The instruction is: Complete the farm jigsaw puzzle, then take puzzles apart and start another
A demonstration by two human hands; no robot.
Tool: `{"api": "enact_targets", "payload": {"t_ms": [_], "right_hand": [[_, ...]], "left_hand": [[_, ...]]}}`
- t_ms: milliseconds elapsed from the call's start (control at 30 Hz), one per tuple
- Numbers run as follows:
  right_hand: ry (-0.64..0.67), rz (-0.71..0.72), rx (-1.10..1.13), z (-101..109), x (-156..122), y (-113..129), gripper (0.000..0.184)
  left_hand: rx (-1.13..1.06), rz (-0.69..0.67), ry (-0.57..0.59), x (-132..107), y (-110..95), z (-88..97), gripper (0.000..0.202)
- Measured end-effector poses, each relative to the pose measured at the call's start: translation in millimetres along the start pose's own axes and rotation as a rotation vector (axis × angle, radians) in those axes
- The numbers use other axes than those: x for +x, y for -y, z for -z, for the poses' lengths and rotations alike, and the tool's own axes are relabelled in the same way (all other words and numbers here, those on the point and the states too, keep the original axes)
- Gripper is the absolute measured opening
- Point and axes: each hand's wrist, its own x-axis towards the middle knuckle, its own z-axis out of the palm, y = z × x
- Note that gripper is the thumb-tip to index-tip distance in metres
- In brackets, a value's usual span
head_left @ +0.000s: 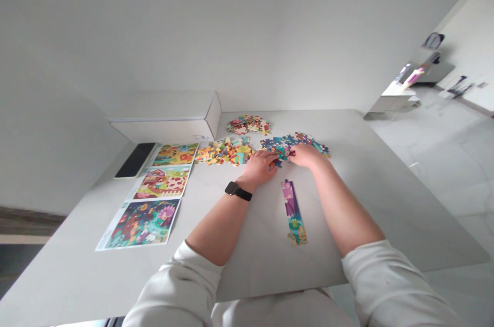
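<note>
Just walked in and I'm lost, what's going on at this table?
A person at a white table has both hands in a bluish pile of puzzle pieces: the left hand at its near edge, the right hand on top. Whether either grips a piece is unclear. A joined strip of pieces lies between the forearms. A yellow pile, a reddish pile, three picture sheets, a box and a phone lie further left.

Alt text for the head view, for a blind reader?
The left hand and right hand rest at a blue puzzle-piece pile on a table, beyond a joined strip. A yellow pile, a reddish pile, three picture sheets, a white box and a phone lie left.
</note>
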Motion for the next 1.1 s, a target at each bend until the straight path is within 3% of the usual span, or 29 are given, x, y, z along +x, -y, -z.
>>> {"api": "enact_targets", "payload": {"t_ms": [300, 500, 633, 867, 1000, 1100], "right_hand": [[-0.041, 0.049, 0.005, -5, 5, -3, 0.042], [0.022, 0.062, -0.028, 3, 5, -18, 0.042], [0.081, 0.024, -0.05, 9, 5, -34, 0.043], [0.084, 0.055, -0.042, 4, 5, -30, 0.06], [0.045, 0.168, 0.004, -3, 8, -22, 0.058], [-0.006, 0.165, 0.019, -2, 9, -24, 0.058]], "left_hand": [[-0.014, -0.019, 0.015, 2, -1, -0.2, 0.034], [0.052, 0.143, -0.002, 3, -2, -0.4, 0.044], [0.099, 0.228, 0.005, 5, -2, 3.5, 0.04], [0.003, 0.1, 0.02, 6, 0, -0.5, 0.041], [-0.07, 0.001, 0.004, 4, -3, -4.5, 0.046], [-0.072, -0.079, 0.04, 3, -5, -5.4, 0.049]]}}
